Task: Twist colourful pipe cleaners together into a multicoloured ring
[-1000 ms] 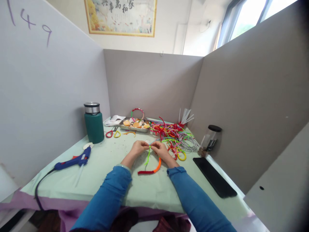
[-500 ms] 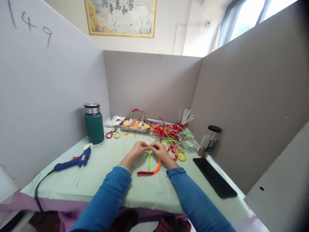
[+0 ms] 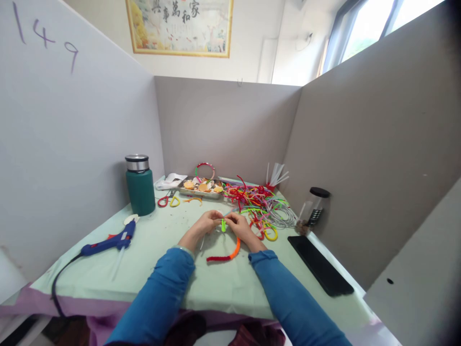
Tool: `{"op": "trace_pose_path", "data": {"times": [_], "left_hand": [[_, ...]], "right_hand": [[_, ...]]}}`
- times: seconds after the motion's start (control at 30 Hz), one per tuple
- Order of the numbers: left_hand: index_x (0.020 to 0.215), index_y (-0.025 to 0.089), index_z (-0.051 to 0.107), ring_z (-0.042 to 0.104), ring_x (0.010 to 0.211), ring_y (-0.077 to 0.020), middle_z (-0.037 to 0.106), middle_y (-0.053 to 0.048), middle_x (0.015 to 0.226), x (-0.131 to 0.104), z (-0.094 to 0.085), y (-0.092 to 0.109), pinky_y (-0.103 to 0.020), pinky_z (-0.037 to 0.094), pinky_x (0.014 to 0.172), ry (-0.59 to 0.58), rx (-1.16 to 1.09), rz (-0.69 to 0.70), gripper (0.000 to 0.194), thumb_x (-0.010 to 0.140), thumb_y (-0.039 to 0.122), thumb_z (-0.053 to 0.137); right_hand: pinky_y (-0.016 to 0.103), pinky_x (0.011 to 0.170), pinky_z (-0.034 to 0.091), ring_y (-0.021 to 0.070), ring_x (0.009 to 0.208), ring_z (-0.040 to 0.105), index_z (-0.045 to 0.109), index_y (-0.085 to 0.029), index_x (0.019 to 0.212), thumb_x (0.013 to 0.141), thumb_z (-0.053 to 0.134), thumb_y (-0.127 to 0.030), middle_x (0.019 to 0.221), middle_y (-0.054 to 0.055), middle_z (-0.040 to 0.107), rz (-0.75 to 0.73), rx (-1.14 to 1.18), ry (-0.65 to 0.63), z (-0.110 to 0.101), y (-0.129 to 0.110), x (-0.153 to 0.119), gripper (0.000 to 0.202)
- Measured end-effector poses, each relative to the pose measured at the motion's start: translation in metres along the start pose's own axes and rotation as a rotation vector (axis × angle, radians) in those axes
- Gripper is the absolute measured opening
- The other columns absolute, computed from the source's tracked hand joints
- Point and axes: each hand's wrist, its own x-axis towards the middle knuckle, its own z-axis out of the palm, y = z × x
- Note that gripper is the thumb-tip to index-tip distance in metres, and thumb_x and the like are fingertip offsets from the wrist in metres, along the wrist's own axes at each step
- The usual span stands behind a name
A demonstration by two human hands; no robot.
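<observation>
My left hand (image 3: pixel 209 221) and my right hand (image 3: pixel 237 224) meet over the middle of the table, fingertips pinched close together. Between them hangs a short green pipe cleaner (image 3: pixel 224 225), with both hands closed at its top. From under my right hand curves a wire ring wrapped in orange and red pipe cleaner (image 3: pixel 235 252), its red end lying toward the front. A thin bare stretch of the ring seems to run by my left hand. The exact grip of the fingertips is too small to make out.
A blue glue gun (image 3: pixel 108 242) and a green bottle (image 3: pixel 139 185) stand left. Behind are scissors (image 3: pixel 169 200), a metal tray (image 3: pixel 201 193) of wood slices and a heap of pipe cleaners (image 3: pixel 252 194). A black phone (image 3: pixel 320 264) and a jar (image 3: pixel 314 211) are right.
The green pipe cleaner hung long and straight below my fingers; now it shows only as a short piece near my fingertips. My hands have hardly moved.
</observation>
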Motion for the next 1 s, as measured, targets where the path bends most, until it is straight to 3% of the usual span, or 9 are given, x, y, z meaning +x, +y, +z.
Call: {"op": "trace_pose_path", "data": {"times": [0.13,0.23,0.43,0.6,0.77,1.0], "left_hand": [[0.079,0.015,0.053,0.049,0.056,-0.0068,0.058,0.001,0.073,0.003,0.001,-0.005,-0.019,0.037,0.054,0.075,0.283,0.209,0.019,0.061,0.013,0.058],[0.081,0.017,0.056,0.054,0.073,-0.0117,0.061,-0.001,0.079,0.003,0.002,-0.006,-0.021,0.039,0.064,0.111,0.537,0.333,0.020,0.062,0.011,0.054],[0.087,0.020,0.058,0.056,0.071,-0.0144,0.063,-0.002,0.078,-0.006,0.005,0.004,-0.022,0.038,0.064,0.148,0.777,0.306,0.020,0.067,0.018,0.055],[0.085,0.020,0.060,0.056,0.075,-0.0156,0.064,-0.004,0.080,-0.010,0.006,0.009,-0.023,0.037,0.065,0.154,0.800,0.282,0.016,0.069,0.021,0.056],[0.074,0.019,0.062,0.052,0.066,-0.0130,0.063,-0.001,0.071,-0.008,0.004,0.009,-0.021,0.035,0.062,0.164,0.692,0.298,0.009,0.068,0.023,0.057],[0.061,0.014,0.059,0.047,0.058,-0.0113,0.055,0.001,0.058,-0.001,-0.003,0.005,-0.021,0.032,0.055,0.197,0.523,0.199,0.022,0.065,0.036,0.059]], "right_hand": [[0.023,0.058,0.036,0.0122,0.062,0.047,0.060,-0.016,0.071,0.074,0.052,-0.027,0.066,0.000,0.056,0.005,-0.022,0.008,0.000,0.000,-0.001,0.014],[0.023,0.059,0.037,0.0120,0.062,0.047,0.061,-0.016,0.072,0.074,0.052,-0.026,0.066,0.000,0.056,0.009,-0.035,0.002,0.001,0.002,-0.001,0.014],[0.023,0.059,0.037,0.0124,0.063,0.048,0.061,-0.016,0.071,0.073,0.053,-0.027,0.066,0.000,0.057,0.021,-0.054,0.020,0.001,0.006,-0.001,0.014],[0.023,0.058,0.036,0.0128,0.062,0.049,0.061,-0.016,0.071,0.072,0.052,-0.026,0.066,0.000,0.057,0.047,-0.051,0.016,0.002,0.006,-0.001,0.013],[0.023,0.057,0.035,0.0126,0.061,0.047,0.059,-0.017,0.066,0.073,0.050,-0.025,0.062,-0.001,0.055,0.044,-0.075,0.037,0.001,0.001,-0.002,0.013],[0.023,0.060,0.036,0.0127,0.064,0.049,0.060,-0.017,0.069,0.075,0.050,-0.026,0.066,0.000,0.057,0.036,-0.050,-0.010,0.000,-0.004,-0.003,0.015]]}}
